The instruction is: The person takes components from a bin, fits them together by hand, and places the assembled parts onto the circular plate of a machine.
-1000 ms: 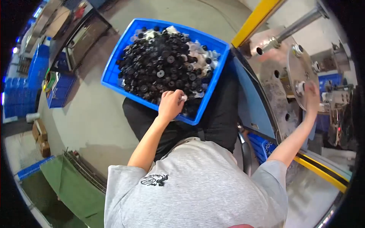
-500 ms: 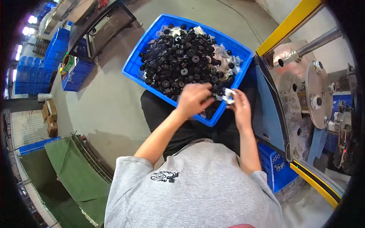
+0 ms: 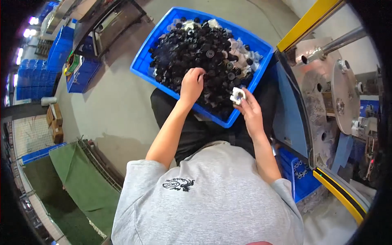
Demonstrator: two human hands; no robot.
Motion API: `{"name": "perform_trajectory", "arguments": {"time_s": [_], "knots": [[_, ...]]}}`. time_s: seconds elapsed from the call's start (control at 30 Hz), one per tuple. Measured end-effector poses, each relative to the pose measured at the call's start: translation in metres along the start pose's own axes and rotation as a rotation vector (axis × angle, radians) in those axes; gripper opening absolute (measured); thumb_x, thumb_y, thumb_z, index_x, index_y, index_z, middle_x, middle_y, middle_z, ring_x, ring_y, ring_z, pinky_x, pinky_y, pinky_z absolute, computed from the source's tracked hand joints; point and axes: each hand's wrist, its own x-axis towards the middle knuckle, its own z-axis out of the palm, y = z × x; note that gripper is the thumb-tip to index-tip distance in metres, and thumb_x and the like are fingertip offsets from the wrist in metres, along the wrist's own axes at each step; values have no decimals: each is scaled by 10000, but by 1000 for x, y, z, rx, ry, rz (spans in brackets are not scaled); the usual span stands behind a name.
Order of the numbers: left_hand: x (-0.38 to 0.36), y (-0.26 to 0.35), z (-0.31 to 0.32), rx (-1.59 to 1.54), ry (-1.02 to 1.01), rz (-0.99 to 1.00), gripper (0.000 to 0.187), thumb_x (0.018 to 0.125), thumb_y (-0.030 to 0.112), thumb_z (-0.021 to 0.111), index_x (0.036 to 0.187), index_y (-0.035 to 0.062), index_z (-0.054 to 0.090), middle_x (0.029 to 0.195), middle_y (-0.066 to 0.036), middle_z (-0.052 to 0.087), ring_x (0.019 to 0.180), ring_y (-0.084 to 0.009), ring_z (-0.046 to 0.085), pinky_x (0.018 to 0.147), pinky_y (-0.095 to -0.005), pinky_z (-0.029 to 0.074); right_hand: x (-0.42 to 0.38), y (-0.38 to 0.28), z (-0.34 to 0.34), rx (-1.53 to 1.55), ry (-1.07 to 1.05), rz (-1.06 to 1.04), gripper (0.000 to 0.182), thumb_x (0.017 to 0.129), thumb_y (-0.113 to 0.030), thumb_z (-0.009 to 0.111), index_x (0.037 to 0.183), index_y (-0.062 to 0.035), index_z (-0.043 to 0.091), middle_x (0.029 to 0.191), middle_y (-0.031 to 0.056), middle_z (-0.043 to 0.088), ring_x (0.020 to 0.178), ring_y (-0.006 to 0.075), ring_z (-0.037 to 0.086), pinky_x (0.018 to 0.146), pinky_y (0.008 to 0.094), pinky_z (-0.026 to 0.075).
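A blue plastic bin (image 3: 143, 61) rests across my lap, heaped with small round black plastic parts (image 3: 192, 53). Paler white and clear plastic parts (image 3: 241, 53) lie along its right side. My left hand (image 3: 191, 86) is over the near part of the black heap, fingers curled in a pinch; whatever lies between them is too small or hidden to name. Above the bin's near right corner, my right hand (image 3: 251, 110) grips a white plastic fitting (image 3: 237, 95) with a rounded opening, held between thumb and fingers.
A machine with a round metal plate (image 3: 343, 98) and yellow-edged frame (image 3: 310, 24) stands close on my right. Below it sits another blue bin (image 3: 300, 175) with pale parts. Left are a green cloth cover (image 3: 85, 179), cardboard boxes (image 3: 55, 120) and stacked blue crates (image 3: 36, 79).
My left hand has moved left and farther into the black heap. My right hand has shifted slightly left, turning the white fitting. The bin appears slightly higher in view.
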Motion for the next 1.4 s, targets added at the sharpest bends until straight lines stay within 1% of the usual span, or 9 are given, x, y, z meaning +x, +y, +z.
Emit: {"name": "perform_trajectory", "arguments": {"time_s": [0.13,0.47,0.77,0.87,0.93,1.03,1.17,1.27,1.4], "knots": [[-13,17,-19,-422,84,-151,247,832,49,670,1079,64,673,1038,-112,636,885,-324,620,770,-390,503,1,15,15,-19,-2,-34,520,1036,-167,522,1501,7,369,1438,172,485,1184,228,573,998,326,480],[-15,-5,2,297,56,241,194,836,-11,640,1003,60,707,974,-74,700,792,-232,623,727,-306,493,3,16,15,-52,-62,-25,586,1012,-151,555,1524,18,324,1490,183,420,1258,252,519,1037,348,453],[-21,41,-10,-731,-42,-409,183,861,12,654,1016,74,728,853,-74,693,756,-213,596,731,-276,476,5,34,17,-74,51,-64,552,1007,-186,594,1465,44,386,1336,184,545,1068,186,588,936,277,480],[-47,63,-2,-508,-240,-340,177,838,25,698,1010,58,723,991,-80,683,822,-192,596,763,-266,487,9,35,38,-37,27,-66,506,1010,-207,594,1428,17,417,1286,164,577,1017,170,591,894,263,484],[-61,58,12,-395,87,90,213,835,49,718,1046,70,705,1098,-103,652,923,-194,582,803,-277,476,11,33,48,-4,6,-78,461,1014,-229,595,1392,-9,449,1236,144,608,966,153,594,851,250,487],[-65,66,3,-386,204,-59,233,808,83,743,1033,78,684,1173,-112,619,994,-227,571,838,-303,470,8,29,33,-47,-40,-107,408,1013,-236,600,1346,-33,479,1184,122,626,911,139,588,791,247,489],[-50,23,-24,143,-226,252,274,749,140,775,1000,77,687,980,-71,689,818,-281,627,750,-364,507,-3,5,-20,32,10,-254,287,999,-212,623,1236,-62,561,1076,90,649,797,114,578,650,252,483],[-47,4,-47,341,-383,106,265,800,191,719,1052,114,703,1103,-87,671,892,-302,669,763,-400,535,-20,-70,-80,-356,352,-403,219,983,-172,637,1163,-57,593,1034,79,640,785,110,577,627,261,486],[-51,8,-50,531,-489,163,289,838,209,688,1122,153,698,1188,-67,645,970,-302,654,823,-400,514,-53,-177,-187,-5,802,-948,247,997,-197,605,1177,-28,599,902,56,628,703,127,568,653,254,473]]}}
